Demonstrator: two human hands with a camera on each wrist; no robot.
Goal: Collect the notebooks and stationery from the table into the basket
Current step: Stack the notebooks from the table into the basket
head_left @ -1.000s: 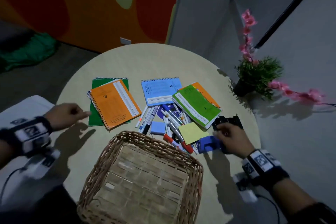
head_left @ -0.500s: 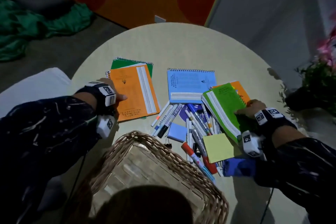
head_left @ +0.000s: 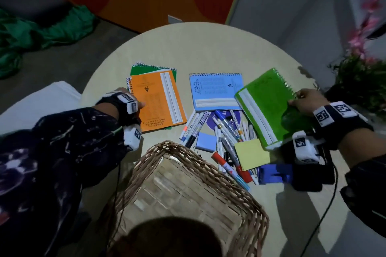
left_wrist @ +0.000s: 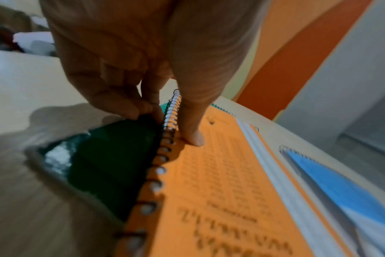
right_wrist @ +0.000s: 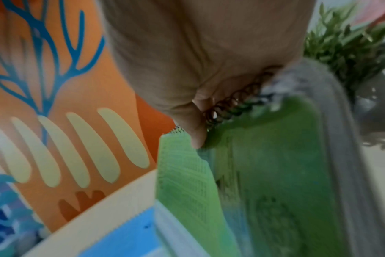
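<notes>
Your left hand (left_wrist: 130, 73) pinches the orange notebook (head_left: 157, 101) at its spiral; the wrist view alone shows the thumb on the cover, fingers under the edge. Your right hand (head_left: 305, 103) grips the light green notebook (head_left: 269, 106) by its spiral, tilted up off the tabletop (head_left: 208, 48). The basket (head_left: 188, 192) sits nearest you, the markers (head_left: 227, 131) just beyond it.

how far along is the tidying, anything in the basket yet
Nothing visible in the basket yet. In hand: the right hand grips the light green notebook by its spiral, the left hand pinches the orange notebook. Left on the table: blue notebook, markers, sticky notes.
</notes>
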